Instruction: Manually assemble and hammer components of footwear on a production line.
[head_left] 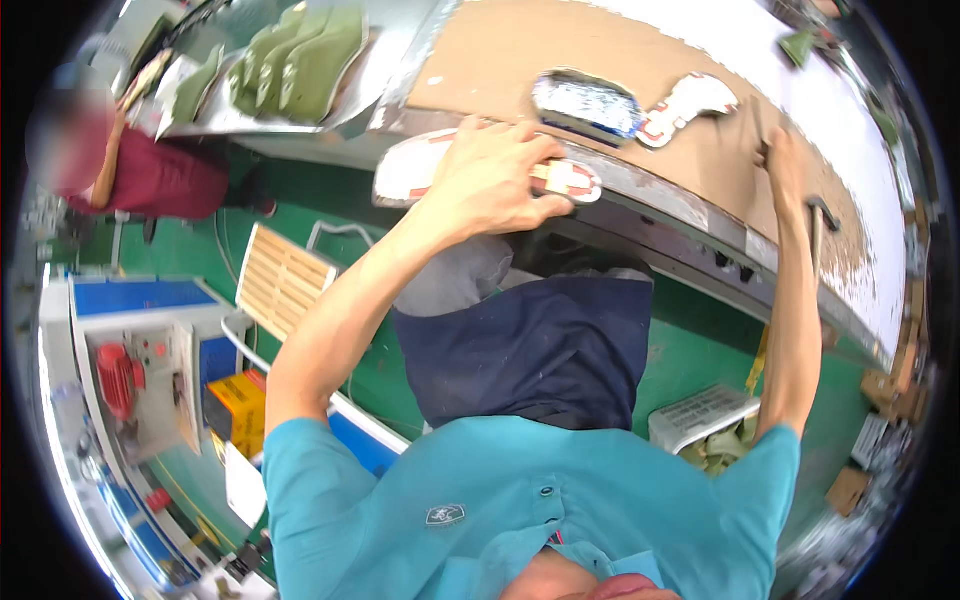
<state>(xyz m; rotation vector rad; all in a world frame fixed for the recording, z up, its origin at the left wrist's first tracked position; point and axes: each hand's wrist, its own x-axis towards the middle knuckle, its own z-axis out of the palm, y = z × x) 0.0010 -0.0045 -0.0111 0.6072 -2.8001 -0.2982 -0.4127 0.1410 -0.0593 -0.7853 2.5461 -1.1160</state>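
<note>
In the head view, a white sole-shaped piece [405,172] with reddish patches is gripped from above by the left hand [500,178], thumb and fingers wrapped around it, at the near edge of the worktop [490,70]. The right hand [786,165] is curled above the worktop; whether anything is grasped cannot be told. Nearby are seen a hammer [821,213], a second white piece [690,106] and a blue-rimmed oval container [585,100].
</note>
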